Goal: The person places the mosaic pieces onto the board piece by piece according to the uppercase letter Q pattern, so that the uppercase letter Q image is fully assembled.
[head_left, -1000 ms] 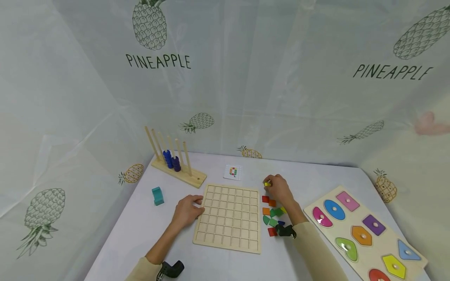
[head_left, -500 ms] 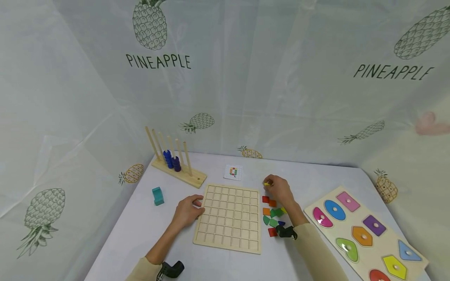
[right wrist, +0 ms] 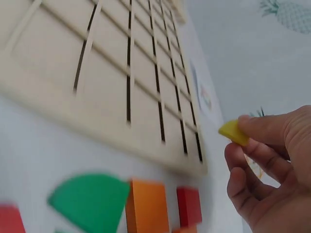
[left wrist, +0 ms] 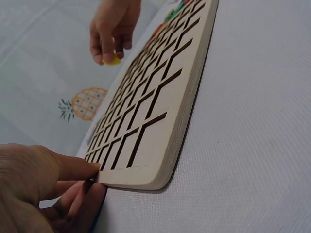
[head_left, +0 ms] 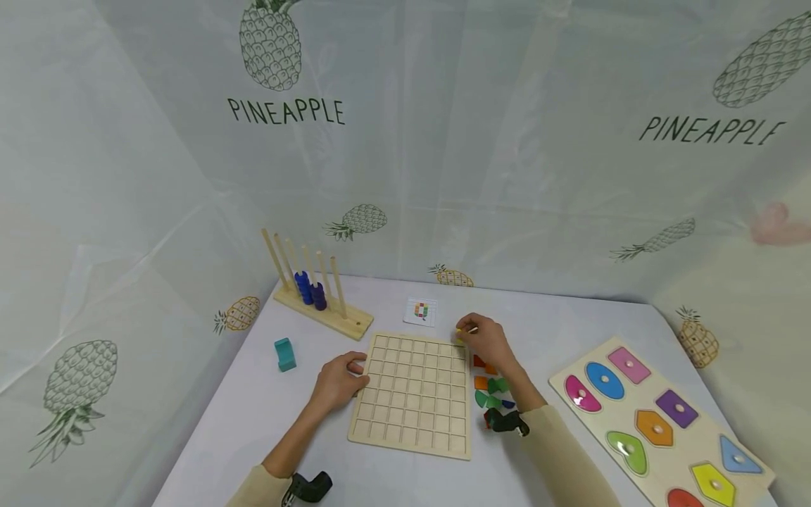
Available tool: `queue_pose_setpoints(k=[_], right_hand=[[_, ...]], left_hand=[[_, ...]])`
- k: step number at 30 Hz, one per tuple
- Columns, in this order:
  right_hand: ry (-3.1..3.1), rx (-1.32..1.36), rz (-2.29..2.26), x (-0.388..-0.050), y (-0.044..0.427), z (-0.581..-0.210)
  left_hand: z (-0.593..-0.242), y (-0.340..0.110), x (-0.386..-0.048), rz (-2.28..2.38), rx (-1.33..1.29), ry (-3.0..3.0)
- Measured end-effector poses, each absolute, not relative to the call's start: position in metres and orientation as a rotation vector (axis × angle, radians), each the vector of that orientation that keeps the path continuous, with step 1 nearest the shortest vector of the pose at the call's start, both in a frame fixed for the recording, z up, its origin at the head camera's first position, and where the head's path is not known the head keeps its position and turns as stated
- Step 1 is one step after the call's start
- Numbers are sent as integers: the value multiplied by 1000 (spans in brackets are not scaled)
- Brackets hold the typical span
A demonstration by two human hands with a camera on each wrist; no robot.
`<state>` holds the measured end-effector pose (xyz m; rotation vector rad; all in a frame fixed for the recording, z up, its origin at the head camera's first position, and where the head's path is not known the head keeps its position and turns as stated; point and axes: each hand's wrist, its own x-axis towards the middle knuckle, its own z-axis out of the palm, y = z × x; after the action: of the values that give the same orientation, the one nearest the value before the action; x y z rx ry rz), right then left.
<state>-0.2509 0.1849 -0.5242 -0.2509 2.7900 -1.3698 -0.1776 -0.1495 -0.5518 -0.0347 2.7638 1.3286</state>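
Observation:
A square wooden grid board (head_left: 412, 394) lies flat on the white table. My left hand (head_left: 338, 381) grips its left edge; in the left wrist view, one finger lies on the rim and others curl beside and below it. Over the far right corner of the board, my right hand (head_left: 486, 339) pinches a small yellow block (right wrist: 234, 132) between thumb and fingers. The block looks like a quarter circle with one curved side. Right of the board lie loose blocks: an orange block (head_left: 481, 382), a green quarter-circle block (right wrist: 91, 200), a red block (right wrist: 188, 206) and several more, partly hidden by the right arm.
A small pattern card (head_left: 420, 311) lies behind the board. Back left stands a wooden peg rack (head_left: 326, 313) with blue and purple pieces on its pegs. A teal block (head_left: 285, 354) is at left. A shape puzzle board (head_left: 611, 422) lies at right.
My right hand, still pinching the yellow block, has moved left from beyond the loose blocks to the board's far right corner. The left hand stays on the board's edge.

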Motion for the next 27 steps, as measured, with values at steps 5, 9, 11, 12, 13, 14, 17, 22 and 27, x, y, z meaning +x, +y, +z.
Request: queue_pose_setpoints(k=[5, 9, 11, 12, 13, 14, 17, 22, 27], right_hand=[[2702, -298, -1444, -250, 170, -523], [2622, -334, -1494, -247, 156, -523], [2605, -369, -1487, -244, 148, -522], [2601, -387, -1482, -243, 144, -522], [2600, -411, -1478, -243, 140, -523], [2598, -430, -1473, -242, 136, -523], [2581, -462, -1457, -242, 123, -525], [2561, -504, -1426, -241, 108, -531], [2602, -551, -1351, -240, 100, -536]], left_hand=[[-552, -149, -178, 1309, -44, 2759], [-551, -148, -177, 1306, -50, 2755], [-552, -148, -177, 1310, -50, 2754], [-552, -148, -177, 1320, -51, 2748], [-552, -148, -177, 1332, -52, 2743], [-552, -148, -177, 1340, -50, 2740], [-553, -149, -178, 1361, -49, 2729], [-552, -149, -177, 1348, -40, 2736], [-552, -147, -176, 1325, -41, 2745]])
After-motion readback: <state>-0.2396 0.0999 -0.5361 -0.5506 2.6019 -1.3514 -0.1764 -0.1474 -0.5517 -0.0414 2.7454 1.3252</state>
